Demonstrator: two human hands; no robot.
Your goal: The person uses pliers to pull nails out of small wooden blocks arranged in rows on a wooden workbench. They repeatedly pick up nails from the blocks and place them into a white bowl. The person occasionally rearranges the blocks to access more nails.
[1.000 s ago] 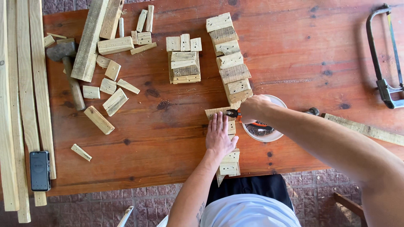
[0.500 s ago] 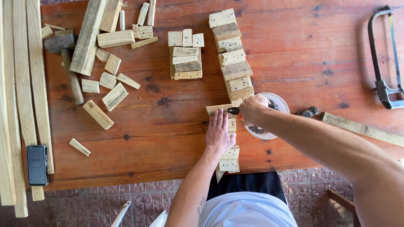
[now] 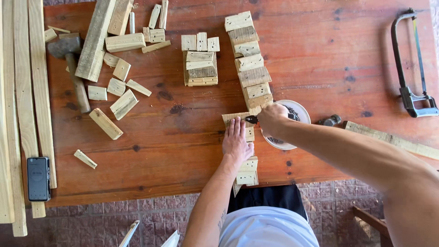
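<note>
1. Pressing flat, the left hand [image 3: 236, 142] lies open on the wood strip [image 3: 247, 171], whose long axis runs toward the person.
2. The right hand [image 3: 273, 118], closed around a dark tool [image 3: 251, 120], sits just right of the strip's far end.

Reddish-brown wooden table [image 3: 320, 45], plank top with dark knots and visible grain, fills most of the view. Daylight even, soft shadows. Long pale timber slats [image 3: 23, 91] lie along its left edge. Below the table's near edge, a floor of small reddish-brown paving tiles [image 3: 151, 212]. Corner of a wooden chair frame [image 3: 370, 222] at lower right.
</note>
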